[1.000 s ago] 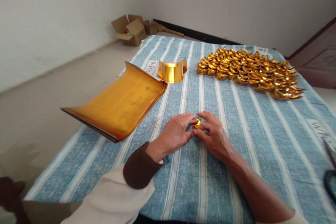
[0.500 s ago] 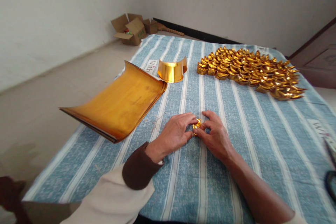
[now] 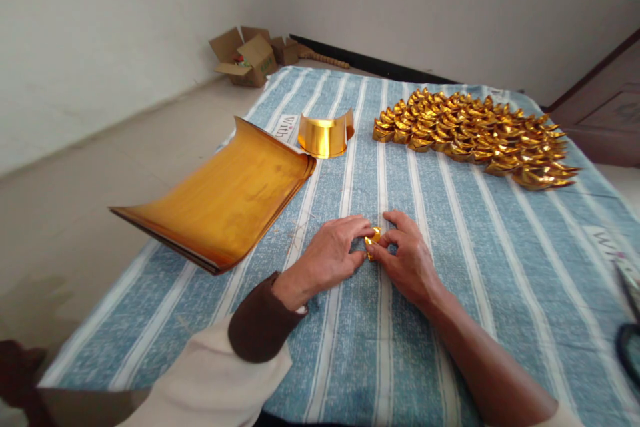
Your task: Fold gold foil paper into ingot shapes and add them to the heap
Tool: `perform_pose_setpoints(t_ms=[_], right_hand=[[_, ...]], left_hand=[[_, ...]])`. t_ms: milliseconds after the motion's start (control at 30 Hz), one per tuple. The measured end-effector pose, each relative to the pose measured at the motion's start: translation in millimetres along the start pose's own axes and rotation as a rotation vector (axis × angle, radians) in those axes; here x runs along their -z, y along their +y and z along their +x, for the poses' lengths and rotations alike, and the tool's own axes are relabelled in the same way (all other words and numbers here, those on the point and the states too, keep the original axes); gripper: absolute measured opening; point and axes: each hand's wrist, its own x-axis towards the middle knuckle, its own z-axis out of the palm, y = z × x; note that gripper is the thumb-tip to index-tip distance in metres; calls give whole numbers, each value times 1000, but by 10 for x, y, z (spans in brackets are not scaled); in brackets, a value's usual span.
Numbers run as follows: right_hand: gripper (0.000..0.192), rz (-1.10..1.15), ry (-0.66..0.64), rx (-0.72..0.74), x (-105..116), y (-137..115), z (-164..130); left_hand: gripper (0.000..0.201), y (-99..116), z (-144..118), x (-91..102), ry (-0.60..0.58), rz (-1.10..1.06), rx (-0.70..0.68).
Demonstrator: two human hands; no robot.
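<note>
The left hand [image 3: 333, 259] and right hand [image 3: 407, 260] pinched the small gold foil piece [image 3: 373, 238] between fingertips at its edges; it looked light, thin and easily creased.

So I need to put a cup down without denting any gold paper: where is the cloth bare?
Bare striped cloth lies right of the right hand, below the heap of folded gold pieces. Another strip runs between the stack of gold sheets and the heap. Crowded: the far right corner and the left edge.
</note>
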Motion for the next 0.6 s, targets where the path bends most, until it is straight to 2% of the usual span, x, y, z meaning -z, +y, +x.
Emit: perform_pose_setpoints(t_ms=[267,600], right_hand=[[19,-33,3,3,-6,1,5],[20,-37,8,12,-10,7,12]], left_hand=[[27,-21,17,-5,-1,13,-15],[10,35,71,-28,75,29,64]])
